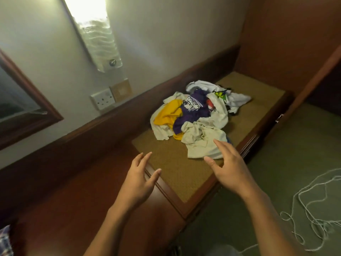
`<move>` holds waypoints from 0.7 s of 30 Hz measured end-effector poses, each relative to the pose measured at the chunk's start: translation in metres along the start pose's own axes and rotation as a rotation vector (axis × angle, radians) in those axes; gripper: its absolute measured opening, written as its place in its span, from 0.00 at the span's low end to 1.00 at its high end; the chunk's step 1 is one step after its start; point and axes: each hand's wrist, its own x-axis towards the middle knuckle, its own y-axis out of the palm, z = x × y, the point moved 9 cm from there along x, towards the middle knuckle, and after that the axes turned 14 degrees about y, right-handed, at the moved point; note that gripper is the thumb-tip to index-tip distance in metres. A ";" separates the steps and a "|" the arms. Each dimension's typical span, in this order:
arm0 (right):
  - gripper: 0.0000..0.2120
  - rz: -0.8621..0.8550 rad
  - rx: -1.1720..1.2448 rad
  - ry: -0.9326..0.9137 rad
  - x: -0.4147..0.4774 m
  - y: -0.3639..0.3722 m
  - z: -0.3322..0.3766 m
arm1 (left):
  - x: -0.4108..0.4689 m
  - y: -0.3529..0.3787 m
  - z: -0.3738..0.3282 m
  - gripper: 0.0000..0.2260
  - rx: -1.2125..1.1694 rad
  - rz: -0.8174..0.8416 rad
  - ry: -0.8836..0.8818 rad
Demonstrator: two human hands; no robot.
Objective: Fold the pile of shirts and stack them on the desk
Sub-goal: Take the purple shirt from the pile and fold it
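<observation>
Shirt pile [195, 117] on desk [175, 174]; left hand [137, 179], right hand [228, 169] outstretched, fingers splayed, seemingly empty.

This looks like a bedroom or hotel room, a private living space rather than a workplace. A built-in wooden desk [175, 169] with a tan inset top runs along a white wall, with a wood-framed mirror [16, 100], a frosted wall light [94, 32] and a socket [102, 99] above it. A tall wooden panel [286, 43] closes the far end. Green carpet [276, 182] covers the floor, and a loose heap of shirts [195, 115] lies on the desk.
</observation>
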 end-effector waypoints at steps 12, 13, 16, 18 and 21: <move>0.32 0.073 0.117 0.021 0.198 -0.027 -0.035 | 0.152 0.056 -0.003 0.28 -0.021 -0.121 -0.139; 0.32 0.092 0.118 0.010 0.222 -0.026 -0.037 | 0.169 0.060 -0.006 0.27 -0.033 -0.152 -0.141; 0.31 0.120 0.116 -0.035 0.293 -0.024 -0.037 | 0.219 0.075 -0.013 0.24 -0.088 -0.234 -0.161; 0.29 0.127 0.133 -0.058 0.333 -0.022 -0.037 | 0.249 0.089 -0.017 0.22 -0.140 -0.264 -0.211; 0.26 0.158 0.172 -0.063 0.385 -0.015 -0.039 | 0.295 0.107 -0.023 0.19 -0.157 -0.282 -0.297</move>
